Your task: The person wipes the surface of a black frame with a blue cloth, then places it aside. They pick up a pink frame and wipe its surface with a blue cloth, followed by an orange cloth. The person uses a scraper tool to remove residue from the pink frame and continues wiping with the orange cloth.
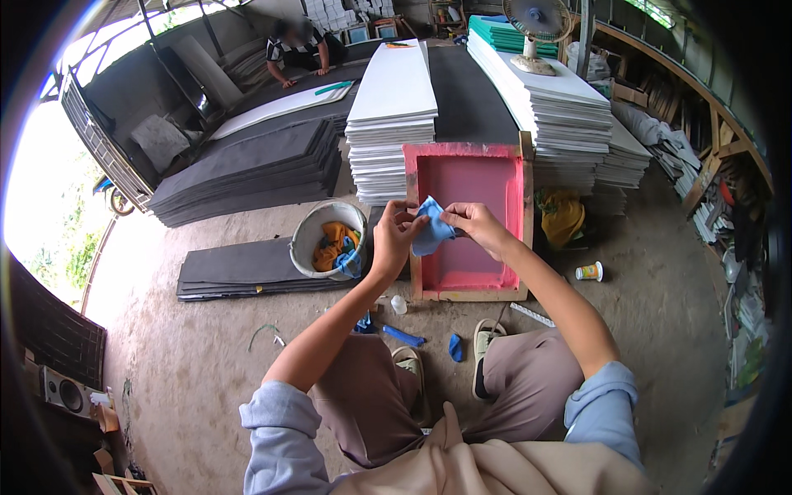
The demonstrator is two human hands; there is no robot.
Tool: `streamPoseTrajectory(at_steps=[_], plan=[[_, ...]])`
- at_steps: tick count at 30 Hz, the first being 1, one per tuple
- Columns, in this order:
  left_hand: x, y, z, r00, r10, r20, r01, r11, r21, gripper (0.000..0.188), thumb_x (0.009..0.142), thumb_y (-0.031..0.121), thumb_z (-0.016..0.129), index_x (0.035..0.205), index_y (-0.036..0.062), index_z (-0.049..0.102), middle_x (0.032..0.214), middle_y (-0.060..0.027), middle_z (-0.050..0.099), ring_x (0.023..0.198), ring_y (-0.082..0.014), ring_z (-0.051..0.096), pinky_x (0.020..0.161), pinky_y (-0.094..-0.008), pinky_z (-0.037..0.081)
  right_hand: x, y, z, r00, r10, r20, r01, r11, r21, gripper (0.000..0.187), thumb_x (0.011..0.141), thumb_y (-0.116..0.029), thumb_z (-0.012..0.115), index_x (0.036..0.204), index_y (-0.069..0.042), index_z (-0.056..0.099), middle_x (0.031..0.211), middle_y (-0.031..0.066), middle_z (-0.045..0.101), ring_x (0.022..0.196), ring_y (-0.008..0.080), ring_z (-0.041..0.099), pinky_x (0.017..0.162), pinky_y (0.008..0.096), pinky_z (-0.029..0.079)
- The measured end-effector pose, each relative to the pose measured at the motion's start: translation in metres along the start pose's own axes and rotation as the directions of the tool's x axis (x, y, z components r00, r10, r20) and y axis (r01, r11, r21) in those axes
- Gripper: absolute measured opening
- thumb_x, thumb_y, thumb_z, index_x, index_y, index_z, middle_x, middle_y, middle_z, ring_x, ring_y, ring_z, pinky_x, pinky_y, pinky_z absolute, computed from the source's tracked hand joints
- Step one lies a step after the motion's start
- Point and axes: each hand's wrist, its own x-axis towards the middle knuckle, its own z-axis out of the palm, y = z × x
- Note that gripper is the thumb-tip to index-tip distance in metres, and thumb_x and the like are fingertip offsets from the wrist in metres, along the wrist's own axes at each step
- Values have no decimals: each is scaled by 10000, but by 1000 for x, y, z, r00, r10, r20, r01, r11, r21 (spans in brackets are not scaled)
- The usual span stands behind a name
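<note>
Between my two hands is a small light-blue cloth (432, 231), held up in front of a screen-printing frame. My left hand (396, 233) pinches its left side, and my right hand (478, 228) grips the upper right edge. Behind the cloth, the frame (516, 223) leans upright, with a wooden border, pink-red edging and a pale pink mesh. The cloth hides part of the mesh. Left of my hands, a white bucket (307, 231) holds orange, yellow and blue rags (337, 245).
Stacks of white sheets (392, 107) and black sheets (247, 169) stand ahead. A fan (536, 29) sits on the right stack. On the floor lie a blue strip (403, 336), a blue scrap (455, 347) and a cup (589, 271). Another person (297, 54) leans over sheets at the far left.
</note>
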Motion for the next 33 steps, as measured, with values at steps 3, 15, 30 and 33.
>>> streamPoseTrajectory(at_steps=[3,15,30,33], plan=[[2,-5,-9,999,31,26,-34,993,118,212,825,130,667,976,25,563,859,-54,644,754,-74,605,637,-219,481,1,1,4,1000,22,8,-22,1000,-1,273,892,-289,575,963,-31,629,858,3,615,773,77,562,741,253,442],[8,-52,-33,988,-12,-151,54,959,278,212,898,163,553,1004,10,452,852,-151,606,778,-236,600,696,-340,459,12,69,-51,922,146,-359,-148,989,23,194,899,-214,529,962,-48,609,865,33,628,760,112,583,686,271,462],[49,-210,-178,898,-194,-394,357,845,398,406,764,33,527,1152,131,454,1015,-223,605,967,-406,572,835,-463,432,16,125,-49,905,268,-331,-320,940,-114,142,893,-114,498,963,-31,589,824,37,633,688,97,574,558,234,442],[34,-218,-162,945,-153,-289,296,778,554,449,754,106,605,1186,142,486,1085,-214,570,1009,-395,546,883,-435,433,23,129,-35,896,292,-334,-364,915,-175,166,896,-114,491,990,-24,594,856,36,635,728,101,574,616,252,440]])
